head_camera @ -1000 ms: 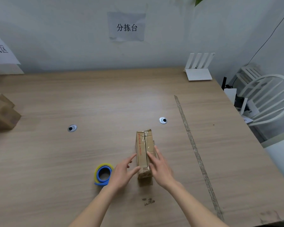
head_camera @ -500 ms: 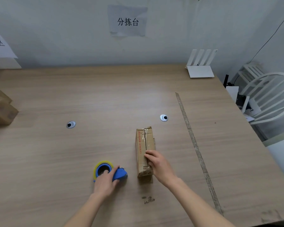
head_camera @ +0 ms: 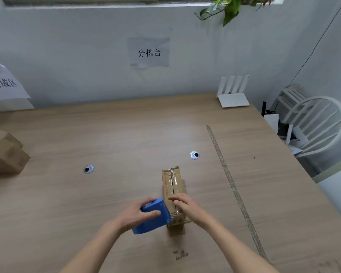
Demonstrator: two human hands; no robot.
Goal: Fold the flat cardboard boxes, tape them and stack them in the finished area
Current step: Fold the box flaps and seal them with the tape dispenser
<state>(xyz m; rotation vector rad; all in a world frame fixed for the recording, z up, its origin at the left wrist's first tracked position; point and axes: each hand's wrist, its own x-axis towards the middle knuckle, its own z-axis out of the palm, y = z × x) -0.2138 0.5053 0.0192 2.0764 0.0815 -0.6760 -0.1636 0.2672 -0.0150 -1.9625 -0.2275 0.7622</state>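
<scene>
With my left hand (head_camera: 135, 214) gripping the blue tape dispenser (head_camera: 154, 216) and right fingers (head_camera: 178, 200) resting loosely curled on the box (head_camera: 172, 186), I judge the narrow box could tip or the tape skew off the seam.

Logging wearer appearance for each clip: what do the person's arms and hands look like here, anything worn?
Both forearms enter from the bottom edge bare, with no sleeves in view. The left hand and right hand are ungloved. No watch, bracelet or ring shows on either, and no cables or markings. The upper arms lie out of frame.
</scene>
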